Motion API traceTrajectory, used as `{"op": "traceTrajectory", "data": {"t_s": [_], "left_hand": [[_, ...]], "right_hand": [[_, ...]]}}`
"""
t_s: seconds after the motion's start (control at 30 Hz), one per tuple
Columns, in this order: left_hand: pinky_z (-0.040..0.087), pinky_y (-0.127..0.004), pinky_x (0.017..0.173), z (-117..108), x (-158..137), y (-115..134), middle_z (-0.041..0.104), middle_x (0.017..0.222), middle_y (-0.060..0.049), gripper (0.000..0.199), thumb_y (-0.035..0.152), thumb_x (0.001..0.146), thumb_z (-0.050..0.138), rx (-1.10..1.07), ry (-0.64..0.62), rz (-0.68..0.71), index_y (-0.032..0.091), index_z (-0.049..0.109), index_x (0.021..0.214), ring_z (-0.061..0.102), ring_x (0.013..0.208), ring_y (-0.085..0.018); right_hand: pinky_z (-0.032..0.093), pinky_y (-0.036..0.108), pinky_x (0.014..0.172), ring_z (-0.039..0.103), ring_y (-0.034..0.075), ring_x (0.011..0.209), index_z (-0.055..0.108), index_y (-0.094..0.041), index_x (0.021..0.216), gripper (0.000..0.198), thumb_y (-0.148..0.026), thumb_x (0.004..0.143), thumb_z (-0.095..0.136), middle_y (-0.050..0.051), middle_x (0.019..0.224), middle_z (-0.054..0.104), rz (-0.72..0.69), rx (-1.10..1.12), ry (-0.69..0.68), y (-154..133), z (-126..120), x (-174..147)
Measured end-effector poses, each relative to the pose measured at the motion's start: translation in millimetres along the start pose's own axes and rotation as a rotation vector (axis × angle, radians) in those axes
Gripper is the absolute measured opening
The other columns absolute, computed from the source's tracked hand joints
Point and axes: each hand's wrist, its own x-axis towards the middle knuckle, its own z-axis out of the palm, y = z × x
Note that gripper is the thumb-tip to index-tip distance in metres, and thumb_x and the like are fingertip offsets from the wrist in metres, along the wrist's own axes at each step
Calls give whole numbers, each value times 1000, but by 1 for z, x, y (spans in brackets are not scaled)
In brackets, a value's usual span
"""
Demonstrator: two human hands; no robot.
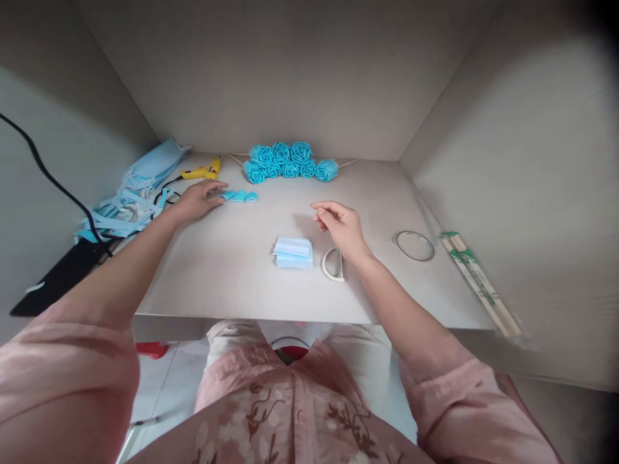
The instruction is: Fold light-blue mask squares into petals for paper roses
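At the left, my left hand [197, 200] is open, its fingertips beside a short row of small bright-blue folded pieces [239, 196]. My right hand [338, 227] hovers over the middle of the table, fingers loosely bent and apart, with nothing visible in it. Below it lies a white D-shaped piece [333, 265], partly covered by the wrist. A folded pale-blue face mask [293, 252] rests just left of that piece. Along the back, several blue rosettes on thin sticks [290, 161] are stacked together.
A yellow glue gun [203, 170] lies at the back left beside stacked blue masks [157, 162] and loose mask strips [123, 216]. At the right are a wire ring [414, 246] and wrapped wooden sticks [478, 280]. Walls enclose the table [217, 277] at back and sides.
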Motion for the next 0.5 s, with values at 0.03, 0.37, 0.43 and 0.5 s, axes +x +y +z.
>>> {"op": "traceTrajectory", "data": {"t_s": [0.03, 0.37, 0.43, 0.5], "left_hand": [[44, -41, 98, -1, -1, -2, 63, 125, -10, 51, 53, 81, 54, 8, 9, -1, 20, 64, 120, 57, 110, -29], [45, -38, 89, 23, 4, 8, 68, 94, -9, 23, 37, 77, 58, 87, 150, -56, 20, 71, 87, 59, 93, -25], [45, -37, 87, 24, 4, 10, 67, 93, -9, 25, 36, 77, 59, 103, 153, -61, 18, 71, 90, 59, 90, -24], [45, -37, 86, 21, 3, 12, 67, 95, -10, 30, 37, 77, 61, 125, 145, -56, 17, 70, 97, 59, 90, -24]], "right_hand": [[47, 24, 56, 55, 9, 58, 72, -19, 95, 26, -38, 80, 62, 0, 72, 67, -2, -5, -6, 0, 0, 0], [46, 24, 57, 54, 9, 57, 72, -18, 94, 24, -35, 80, 62, 0, 71, 66, -13, -32, 1, 2, 0, 0], [46, 24, 56, 53, 9, 56, 72, -18, 94, 24, -34, 80, 62, 0, 70, 67, -16, -33, 2, 2, 0, 0], [46, 24, 56, 53, 8, 55, 72, -18, 94, 23, -34, 80, 62, 0, 70, 67, -12, -28, 2, 3, 0, 0]]}}
